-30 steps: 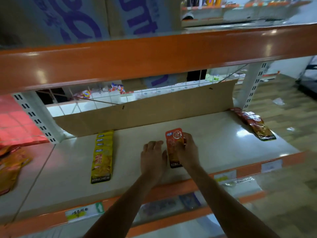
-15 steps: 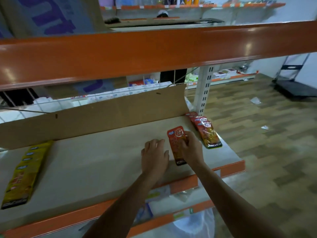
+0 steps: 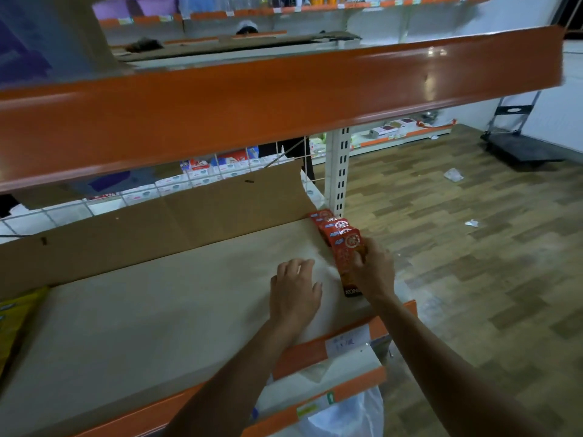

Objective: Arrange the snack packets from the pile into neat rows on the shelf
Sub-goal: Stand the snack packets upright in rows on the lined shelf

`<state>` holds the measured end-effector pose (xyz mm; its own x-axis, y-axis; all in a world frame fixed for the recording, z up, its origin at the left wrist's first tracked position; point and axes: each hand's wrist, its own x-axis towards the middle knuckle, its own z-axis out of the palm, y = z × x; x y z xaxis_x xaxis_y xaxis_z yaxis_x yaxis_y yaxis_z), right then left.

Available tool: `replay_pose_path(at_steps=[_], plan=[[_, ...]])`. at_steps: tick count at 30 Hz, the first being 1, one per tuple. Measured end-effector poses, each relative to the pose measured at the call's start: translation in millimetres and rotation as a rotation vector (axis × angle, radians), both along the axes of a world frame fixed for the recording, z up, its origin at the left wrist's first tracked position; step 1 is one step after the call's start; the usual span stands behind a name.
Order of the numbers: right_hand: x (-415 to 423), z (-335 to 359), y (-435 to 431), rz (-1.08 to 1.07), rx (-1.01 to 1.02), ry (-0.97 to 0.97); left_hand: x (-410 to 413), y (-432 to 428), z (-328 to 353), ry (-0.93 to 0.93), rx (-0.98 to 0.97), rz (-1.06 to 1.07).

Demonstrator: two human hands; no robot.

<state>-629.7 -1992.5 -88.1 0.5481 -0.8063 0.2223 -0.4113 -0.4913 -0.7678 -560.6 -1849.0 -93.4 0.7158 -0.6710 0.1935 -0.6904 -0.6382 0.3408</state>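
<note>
A red snack packet lies at the right end of the beige shelf. My right hand holds it, fingers curled over its right edge. The packet overlaps the near end of a row of red packets that runs back toward the shelf's rear right corner. My left hand lies flat on the shelf just left of the packet, fingers straight, holding nothing. A row of yellow packets shows at the far left edge.
A cardboard sheet stands along the shelf's back. The orange upper shelf beam hangs overhead. A white upright post marks the right rear corner. Below are a lower shelf and a plastic bag. Wood-pattern floor lies to the right.
My right hand has carried the red packet rightward along the shelf onto the near end of the red row. My left hand moved along beside it.
</note>
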Motion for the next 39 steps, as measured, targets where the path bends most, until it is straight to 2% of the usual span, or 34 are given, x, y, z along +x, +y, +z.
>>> replay_pose_path(at_steps=[6,32,39], plan=[[1.4,-0.5,-17.1,0.043,0.058,0.034,0.5,-20.0,-3.6,0.01,0.005,-0.015],[-0.8,-4.2,-23.0,0.076,0.034,0.076,-6.3,-50.2,-12.3,0.056,-0.026,-0.086],[6.2,7.8,4.5,0.056,-0.102,0.018,3.2,-30.8,-6.7,0.028,-0.045,-0.024]])
